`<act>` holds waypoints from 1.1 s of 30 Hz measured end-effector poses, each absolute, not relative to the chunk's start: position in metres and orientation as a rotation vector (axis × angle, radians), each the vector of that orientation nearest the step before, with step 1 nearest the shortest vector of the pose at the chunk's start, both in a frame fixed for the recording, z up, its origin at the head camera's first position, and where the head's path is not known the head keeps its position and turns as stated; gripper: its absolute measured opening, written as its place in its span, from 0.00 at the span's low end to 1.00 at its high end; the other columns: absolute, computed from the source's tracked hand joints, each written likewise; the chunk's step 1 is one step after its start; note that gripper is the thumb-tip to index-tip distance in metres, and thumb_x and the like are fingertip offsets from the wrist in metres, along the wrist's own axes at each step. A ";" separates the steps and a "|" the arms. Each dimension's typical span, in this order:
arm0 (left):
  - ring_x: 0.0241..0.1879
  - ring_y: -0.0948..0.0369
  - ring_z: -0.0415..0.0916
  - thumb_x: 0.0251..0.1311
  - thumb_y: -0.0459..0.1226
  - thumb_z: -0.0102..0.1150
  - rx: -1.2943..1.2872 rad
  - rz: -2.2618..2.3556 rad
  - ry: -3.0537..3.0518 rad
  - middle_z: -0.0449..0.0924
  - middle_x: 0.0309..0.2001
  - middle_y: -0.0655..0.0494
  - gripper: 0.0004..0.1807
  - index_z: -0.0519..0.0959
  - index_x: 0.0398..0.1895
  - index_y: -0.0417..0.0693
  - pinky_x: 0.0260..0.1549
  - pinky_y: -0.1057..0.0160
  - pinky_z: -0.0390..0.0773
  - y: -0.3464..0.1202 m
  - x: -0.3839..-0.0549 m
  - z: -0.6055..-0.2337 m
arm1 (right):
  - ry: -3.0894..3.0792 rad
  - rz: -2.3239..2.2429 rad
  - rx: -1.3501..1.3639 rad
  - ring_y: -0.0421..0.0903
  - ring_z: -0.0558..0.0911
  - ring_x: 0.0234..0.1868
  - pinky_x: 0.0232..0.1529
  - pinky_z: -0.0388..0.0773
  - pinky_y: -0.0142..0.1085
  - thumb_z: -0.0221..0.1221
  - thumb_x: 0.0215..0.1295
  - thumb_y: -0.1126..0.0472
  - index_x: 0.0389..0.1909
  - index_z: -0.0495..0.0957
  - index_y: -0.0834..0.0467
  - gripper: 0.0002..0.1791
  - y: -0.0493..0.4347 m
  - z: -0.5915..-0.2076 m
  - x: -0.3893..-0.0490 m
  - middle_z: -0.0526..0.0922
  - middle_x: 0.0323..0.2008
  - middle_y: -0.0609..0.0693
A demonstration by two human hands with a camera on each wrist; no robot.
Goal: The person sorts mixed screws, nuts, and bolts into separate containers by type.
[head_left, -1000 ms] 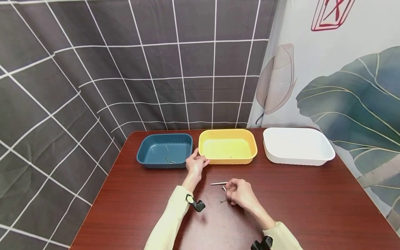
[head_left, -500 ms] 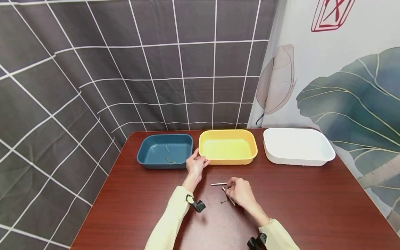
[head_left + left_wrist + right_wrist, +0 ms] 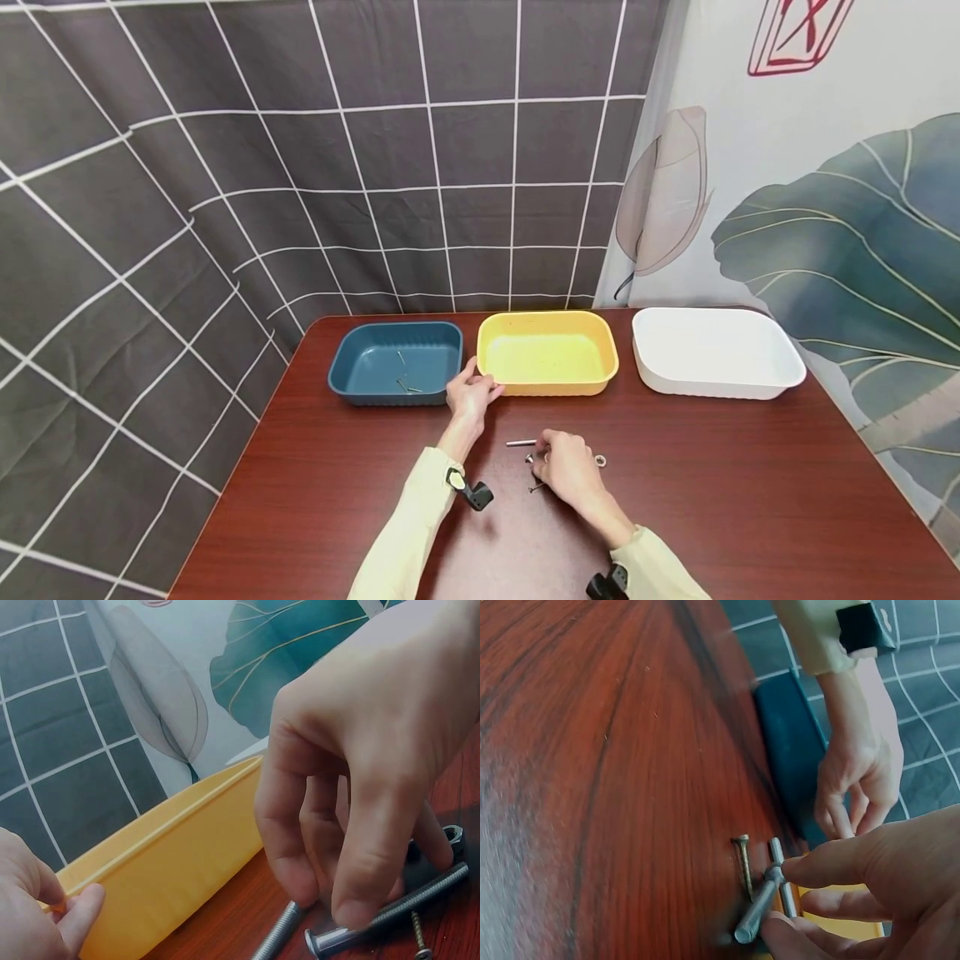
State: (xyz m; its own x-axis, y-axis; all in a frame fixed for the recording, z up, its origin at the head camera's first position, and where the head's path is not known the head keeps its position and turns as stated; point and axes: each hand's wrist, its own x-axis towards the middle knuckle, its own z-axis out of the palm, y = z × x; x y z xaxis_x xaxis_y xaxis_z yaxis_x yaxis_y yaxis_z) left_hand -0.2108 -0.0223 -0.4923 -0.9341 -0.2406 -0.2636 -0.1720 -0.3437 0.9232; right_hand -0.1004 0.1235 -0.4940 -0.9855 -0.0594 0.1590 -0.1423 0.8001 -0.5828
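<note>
My left hand [image 3: 468, 396] pinches the near left corner of the yellow plastic bin [image 3: 553, 388], its thumb outside the rim in the left wrist view. Over the small hardware, my right hand [image 3: 568, 471] pinches a thick metal bolt [image 3: 405, 904] between thumb and fingers. Only the bolt's head shows in the head view; the hand covers the rest. Beside it lie a threaded rod [image 3: 519, 443] and a small brass-coloured screw [image 3: 744, 862]. To the right of this hand a hex nut [image 3: 600, 460] lies on the table.
A blue bin [image 3: 393, 398] with several thin screws inside stands to the left of the yellow one. At the right is a white bin [image 3: 712, 387]. All stand along the back of the dark red wooden table [image 3: 315, 500], before a grid-patterned curtain [image 3: 375, 150].
My right hand has shifted slightly left, and the nut now shows on its right. The bolt's head has moved slightly left. My left hand stays on the yellow bin.
</note>
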 end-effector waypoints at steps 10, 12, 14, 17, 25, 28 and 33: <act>0.24 0.62 0.79 0.55 0.16 0.53 0.557 -2.490 -1.777 0.69 0.29 0.49 0.35 0.71 0.69 0.38 0.36 0.61 0.88 -0.023 -0.211 -0.492 | -2.888 0.836 0.211 0.56 0.80 0.23 0.14 0.76 0.48 0.68 0.47 0.70 0.21 0.77 0.52 0.11 0.116 -0.499 -0.098 0.77 0.24 0.49; 0.23 0.62 0.79 0.54 0.16 0.53 0.553 -2.489 -1.775 0.69 0.29 0.49 0.35 0.71 0.69 0.37 0.35 0.61 0.88 -0.023 -0.211 -0.492 | -2.890 0.818 0.227 0.56 0.80 0.23 0.15 0.76 0.48 0.66 0.46 0.71 0.21 0.77 0.52 0.11 0.116 -0.500 -0.097 0.76 0.24 0.48; 0.23 0.62 0.78 0.54 0.16 0.53 0.552 -2.486 -1.774 0.69 0.29 0.49 0.35 0.71 0.69 0.37 0.35 0.61 0.88 -0.023 -0.211 -0.492 | -2.894 0.808 0.235 0.56 0.79 0.23 0.15 0.76 0.48 0.65 0.44 0.71 0.21 0.76 0.53 0.11 0.116 -0.500 -0.097 0.75 0.24 0.49; 0.23 0.62 0.78 0.54 0.16 0.53 0.552 -2.482 -1.775 0.69 0.29 0.50 0.35 0.71 0.69 0.37 0.35 0.62 0.88 -0.023 -0.210 -0.492 | -2.913 0.815 0.219 0.55 0.78 0.22 0.14 0.75 0.47 0.64 0.42 0.71 0.21 0.76 0.53 0.10 0.117 -0.499 -0.097 0.74 0.24 0.48; 0.22 0.62 0.78 0.53 0.16 0.53 0.547 -2.482 -1.764 0.69 0.28 0.50 0.35 0.71 0.69 0.36 0.34 0.61 0.88 -0.022 -0.210 -0.491 | -2.891 1.065 0.190 0.42 0.73 0.18 0.16 0.71 0.38 0.68 0.41 0.70 0.22 0.78 0.53 0.11 0.129 -0.484 -0.103 0.73 0.17 0.41; 0.22 0.62 0.77 0.53 0.16 0.53 0.541 -2.482 -1.762 0.69 0.28 0.50 0.35 0.70 0.69 0.35 0.34 0.61 0.89 -0.022 -0.211 -0.492 | -2.861 1.239 0.160 0.40 0.74 0.18 0.18 0.74 0.36 0.67 0.42 0.71 0.24 0.80 0.55 0.09 0.136 -0.477 -0.111 0.76 0.17 0.41; 0.22 0.62 0.77 0.53 0.16 0.53 0.535 -2.477 -1.766 0.69 0.28 0.50 0.35 0.70 0.69 0.35 0.34 0.61 0.89 -0.022 -0.211 -0.493 | -2.800 1.459 0.099 0.41 0.79 0.23 0.25 0.80 0.35 0.63 0.44 0.72 0.29 0.82 0.60 0.09 0.153 -0.465 -0.130 0.81 0.22 0.47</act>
